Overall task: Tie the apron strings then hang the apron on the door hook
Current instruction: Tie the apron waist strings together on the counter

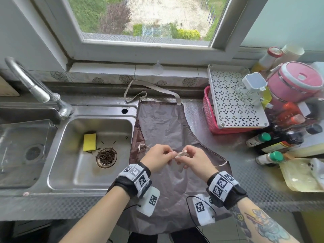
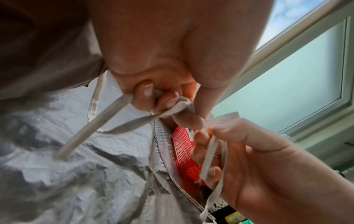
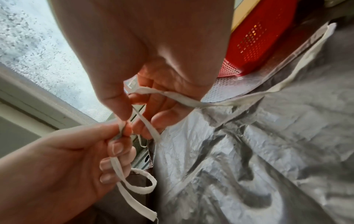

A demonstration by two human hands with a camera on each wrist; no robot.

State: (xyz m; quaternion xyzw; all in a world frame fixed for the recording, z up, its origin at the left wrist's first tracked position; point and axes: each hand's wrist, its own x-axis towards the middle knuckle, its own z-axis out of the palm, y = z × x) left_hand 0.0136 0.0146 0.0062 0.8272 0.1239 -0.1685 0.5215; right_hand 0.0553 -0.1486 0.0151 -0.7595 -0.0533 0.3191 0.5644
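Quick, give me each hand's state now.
Left hand: pinching the apron strings.
Right hand: pinching the same strings.

apron grey-brown, crinkled sheen | apron strings pale beige | neck strap beige, at 12 o'clock | sponge yellow, at 9 o'clock | basket pink-red mesh, at 2 o'clock | tray white, diamond cut-outs | pot pink | bottle caps green, at 3 o'clock | wrist bands black-and-white square codes
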